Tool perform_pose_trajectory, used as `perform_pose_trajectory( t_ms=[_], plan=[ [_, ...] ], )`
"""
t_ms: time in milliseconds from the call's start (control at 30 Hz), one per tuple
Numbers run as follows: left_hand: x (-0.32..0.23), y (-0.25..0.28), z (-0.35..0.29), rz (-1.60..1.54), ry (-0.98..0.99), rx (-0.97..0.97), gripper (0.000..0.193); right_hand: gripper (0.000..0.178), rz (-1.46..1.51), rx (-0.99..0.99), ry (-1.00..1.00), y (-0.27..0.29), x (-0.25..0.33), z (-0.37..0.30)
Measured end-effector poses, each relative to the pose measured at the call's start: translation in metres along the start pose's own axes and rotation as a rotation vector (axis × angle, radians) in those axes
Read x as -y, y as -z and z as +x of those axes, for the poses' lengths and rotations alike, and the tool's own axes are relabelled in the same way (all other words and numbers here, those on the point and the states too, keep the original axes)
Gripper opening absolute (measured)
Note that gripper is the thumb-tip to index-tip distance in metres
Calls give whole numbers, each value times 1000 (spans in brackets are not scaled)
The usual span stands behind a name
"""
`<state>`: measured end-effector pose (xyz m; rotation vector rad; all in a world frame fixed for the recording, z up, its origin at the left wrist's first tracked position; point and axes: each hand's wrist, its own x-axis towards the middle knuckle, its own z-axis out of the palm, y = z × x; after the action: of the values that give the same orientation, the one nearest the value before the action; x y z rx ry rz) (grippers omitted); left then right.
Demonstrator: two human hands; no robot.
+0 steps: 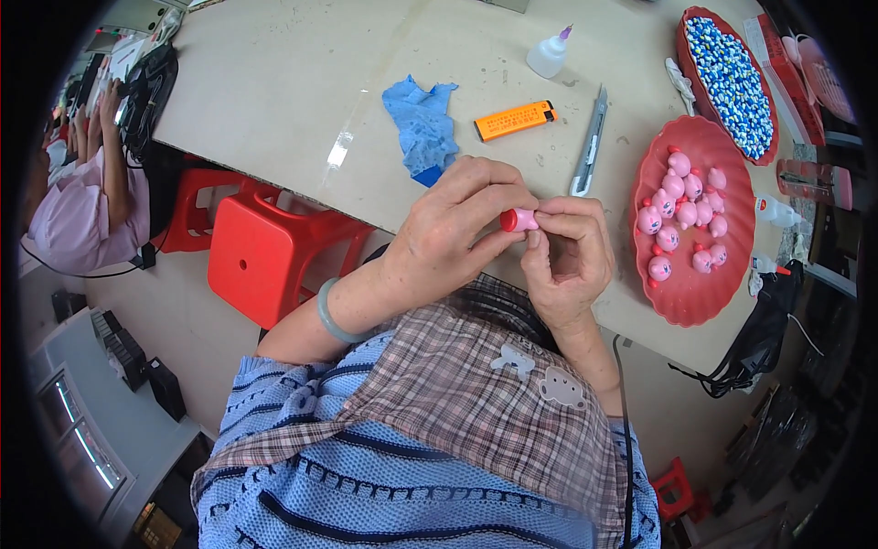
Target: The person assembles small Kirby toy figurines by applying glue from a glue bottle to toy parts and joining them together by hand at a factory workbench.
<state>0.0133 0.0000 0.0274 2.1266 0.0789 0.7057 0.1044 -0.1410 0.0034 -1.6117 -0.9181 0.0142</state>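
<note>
My left hand [453,224], with a pale green bangle on the wrist, and my right hand [576,256] meet just over the table's near edge. Between their fingertips they pinch a small pink figurine [525,220] with a red end turned toward the left hand. Part of it is hidden by the fingers. To the right, a red scalloped tray [681,297] holds several similar pink figurines [688,214] with red parts. A crumpled blue cloth [421,123] lies beyond my left hand.
Farther back lie an orange flat case [516,120], a snap-off utility knife [590,142] and a white squeeze bottle [549,55] with a purple tip. Another red tray [688,46] holds many small blue-and-white pieces. Red stools [261,256] stand at left, near another person [91,206].
</note>
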Motion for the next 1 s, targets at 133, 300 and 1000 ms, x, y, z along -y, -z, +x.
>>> perform_pose_trajectory(
  t_ms=[133,300,1000],
  plan=[
    [0,-1,0,2,-5,13,36,21,-12,-7,9,1,0,0],
    [-1,-1,0,-46,27,20,35,20,-2,4,-7,3,0,-1],
    [-4,6,3,-184,101,15,34,17,345,105,-216,3,-3,3]
  ],
)
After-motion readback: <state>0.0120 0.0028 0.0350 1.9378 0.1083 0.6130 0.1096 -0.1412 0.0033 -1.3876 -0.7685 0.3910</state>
